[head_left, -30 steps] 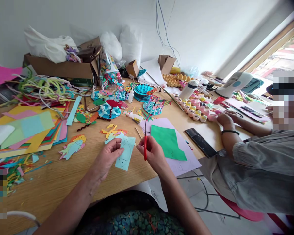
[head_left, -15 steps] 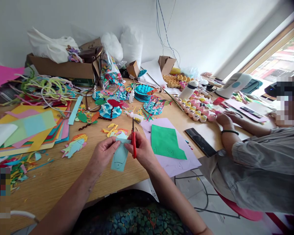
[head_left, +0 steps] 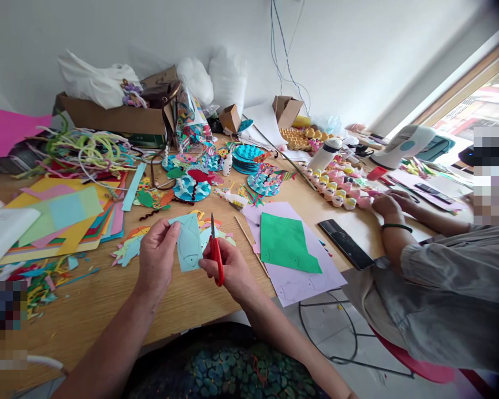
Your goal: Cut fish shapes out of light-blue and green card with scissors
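My left hand [head_left: 158, 252] pinches the upper left edge of a light blue piece of paper [head_left: 188, 244] with a fish outline drawn on it. In my right hand [head_left: 228, 266] are red-handled scissors [head_left: 216, 255], blades pointing up and away and looking closed. My right fingertips are at the paper's lower right edge. Behind my left hand lie cut paper fish [head_left: 127, 249], partly covered by it. To the right, a green sheet [head_left: 289, 244] with pencil drawings rests on a lilac sheet [head_left: 285, 291].
A stack of coloured paper [head_left: 66, 221] and paper scraps [head_left: 41, 282] lie left. Blue decorated discs [head_left: 191, 188] and glue bottles [head_left: 235, 199] stand beyond my hands. On the right are a phone [head_left: 345, 244], painted egg-carton pieces [head_left: 336, 188] and a co-worker's arms [head_left: 399, 221]. A wooden stick [head_left: 251, 244] lies near.
My left hand has moved left, and the paper has turned upright so the whole fish drawing shows. The scissors in my right hand have come down and left, apart from the paper's top.
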